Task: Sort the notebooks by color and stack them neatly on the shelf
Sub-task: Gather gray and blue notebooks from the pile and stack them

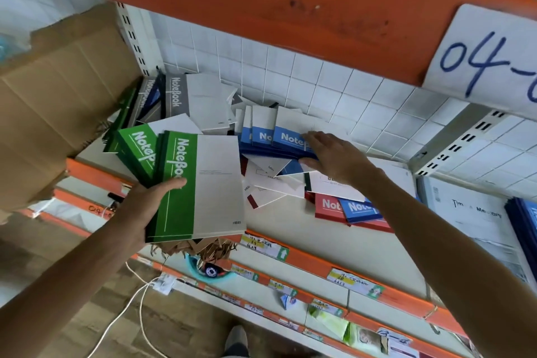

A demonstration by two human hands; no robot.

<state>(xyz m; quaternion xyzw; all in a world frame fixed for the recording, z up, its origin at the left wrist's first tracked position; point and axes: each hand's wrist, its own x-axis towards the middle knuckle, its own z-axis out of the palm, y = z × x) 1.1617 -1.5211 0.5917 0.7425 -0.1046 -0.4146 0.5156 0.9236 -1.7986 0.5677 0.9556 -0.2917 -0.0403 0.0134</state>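
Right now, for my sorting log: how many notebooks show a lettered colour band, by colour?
green notebooks: 2
grey notebooks: 2
blue notebooks: 3
red notebooks: 1
Total: 8

I read "NoteBook" in white on the green notebook [186,183] under my left hand's [139,209] fingers, and "Note" on the blue notebook [287,139] at my right hand's [334,157] fingertips. A white sign [482,58] above them bore handwritten "04-".
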